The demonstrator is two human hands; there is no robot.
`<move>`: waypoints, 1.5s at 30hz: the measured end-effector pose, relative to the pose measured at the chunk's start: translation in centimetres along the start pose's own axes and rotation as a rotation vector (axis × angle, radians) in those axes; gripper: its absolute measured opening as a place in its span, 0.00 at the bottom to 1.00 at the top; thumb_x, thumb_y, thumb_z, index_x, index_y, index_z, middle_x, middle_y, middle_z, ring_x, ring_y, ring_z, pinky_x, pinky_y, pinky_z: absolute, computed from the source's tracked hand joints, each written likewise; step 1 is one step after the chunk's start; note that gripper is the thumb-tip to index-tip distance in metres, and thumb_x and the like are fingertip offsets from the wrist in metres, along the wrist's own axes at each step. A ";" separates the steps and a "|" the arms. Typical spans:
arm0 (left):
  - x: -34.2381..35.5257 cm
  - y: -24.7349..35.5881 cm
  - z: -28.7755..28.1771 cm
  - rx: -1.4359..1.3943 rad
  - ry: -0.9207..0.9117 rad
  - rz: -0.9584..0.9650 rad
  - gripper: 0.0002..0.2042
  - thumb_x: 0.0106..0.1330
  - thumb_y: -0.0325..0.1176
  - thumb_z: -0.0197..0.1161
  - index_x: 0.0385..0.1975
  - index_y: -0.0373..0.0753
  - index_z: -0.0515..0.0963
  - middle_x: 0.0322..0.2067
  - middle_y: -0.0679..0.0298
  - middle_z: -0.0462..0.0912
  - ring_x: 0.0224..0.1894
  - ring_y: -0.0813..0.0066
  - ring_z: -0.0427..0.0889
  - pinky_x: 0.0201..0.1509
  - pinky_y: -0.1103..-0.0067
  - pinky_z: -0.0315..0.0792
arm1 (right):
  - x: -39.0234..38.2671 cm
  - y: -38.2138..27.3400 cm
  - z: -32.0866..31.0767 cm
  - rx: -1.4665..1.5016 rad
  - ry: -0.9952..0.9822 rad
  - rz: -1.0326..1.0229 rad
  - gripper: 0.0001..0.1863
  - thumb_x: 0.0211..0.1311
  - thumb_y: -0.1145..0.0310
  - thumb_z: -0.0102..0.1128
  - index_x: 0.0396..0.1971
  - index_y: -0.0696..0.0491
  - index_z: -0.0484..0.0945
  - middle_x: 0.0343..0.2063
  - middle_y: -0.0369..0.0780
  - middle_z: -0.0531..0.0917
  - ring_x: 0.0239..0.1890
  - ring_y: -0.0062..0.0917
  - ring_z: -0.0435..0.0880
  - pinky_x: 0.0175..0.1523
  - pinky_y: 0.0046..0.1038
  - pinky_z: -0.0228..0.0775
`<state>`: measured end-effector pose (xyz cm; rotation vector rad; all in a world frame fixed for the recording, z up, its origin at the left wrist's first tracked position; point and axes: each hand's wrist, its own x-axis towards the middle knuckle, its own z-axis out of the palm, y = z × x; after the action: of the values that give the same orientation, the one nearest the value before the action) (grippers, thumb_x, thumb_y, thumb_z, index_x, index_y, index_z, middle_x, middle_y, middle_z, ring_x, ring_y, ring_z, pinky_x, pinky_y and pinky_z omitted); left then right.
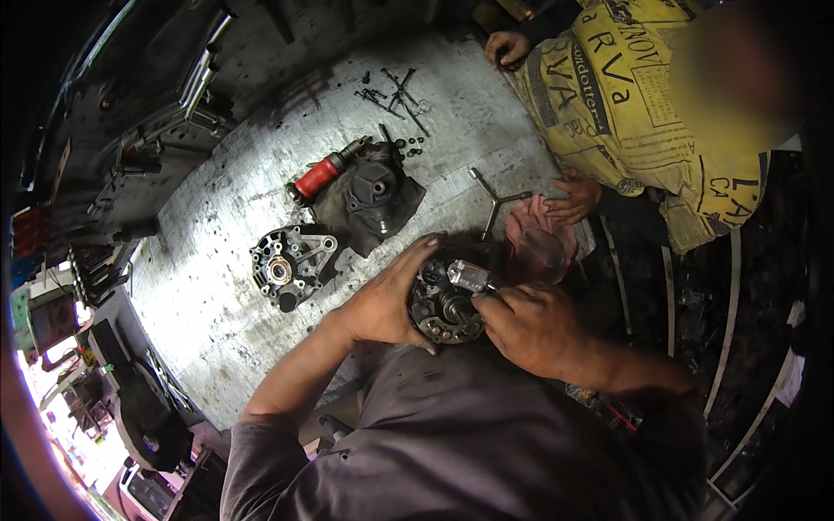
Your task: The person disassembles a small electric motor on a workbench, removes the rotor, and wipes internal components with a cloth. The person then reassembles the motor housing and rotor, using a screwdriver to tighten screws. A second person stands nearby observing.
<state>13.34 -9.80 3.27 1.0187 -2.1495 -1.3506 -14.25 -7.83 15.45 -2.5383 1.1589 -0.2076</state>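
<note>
Near the table's front edge, my left hand (pixel 391 291) wraps round the side of a round, dark alternator part (pixel 447 317) with a shaft and metal fittings inside it. Across its upper face lies a small silver rectangular piece (pixel 469 276). My right hand (pixel 532 326) is closed at the right side of this part, its fingers bent by the silver piece. What they pinch is hidden. To the left lies an open metal alternator housing (pixel 294 265). Beyond it, another dark alternator body (pixel 375 187) with a central shaft rests on a dark cloth (pixel 334 221).
A red-handled ratchet tool (pixel 320 179) touches the dark body. Long bolts (pixel 401 100) and several small nuts (pixel 410 146) lie farther back. At right are a Y-shaped wrench (pixel 495 204), a pink cloth (pixel 534 239) and another person's hand (pixel 575 195). Metal tools (pixel 200 78) line the left edge.
</note>
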 end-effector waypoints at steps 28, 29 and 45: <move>-1.1 -2.1 2.4 0.051 0.138 0.103 0.68 0.35 0.49 0.95 0.79 0.33 0.59 0.78 0.39 0.67 0.82 0.38 0.65 0.86 0.53 0.61 | 0.4 -1.9 2.5 0.390 0.267 0.277 0.19 0.55 0.83 0.70 0.48 0.55 0.87 0.37 0.44 0.90 0.38 0.42 0.91 0.47 0.43 0.84; -1.0 -2.0 2.4 0.054 0.137 0.105 0.68 0.35 0.49 0.96 0.79 0.33 0.59 0.78 0.39 0.66 0.82 0.38 0.65 0.86 0.53 0.61 | 0.4 -1.9 2.4 0.376 0.258 0.268 0.20 0.54 0.82 0.71 0.49 0.55 0.87 0.38 0.44 0.90 0.39 0.42 0.91 0.47 0.43 0.84; -1.2 -2.4 2.5 -0.007 0.148 0.131 0.68 0.36 0.46 0.93 0.82 0.35 0.57 0.79 0.36 0.64 0.83 0.36 0.62 0.87 0.55 0.60 | -4.3 3.3 12.9 0.520 0.177 0.228 0.75 0.44 0.48 0.94 0.85 0.58 0.49 0.82 0.58 0.58 0.85 0.55 0.56 0.87 0.53 0.52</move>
<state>13.30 -8.02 0.08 0.9274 -2.0619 -1.1834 -15.93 -3.41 2.24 -1.9508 1.2514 -0.5996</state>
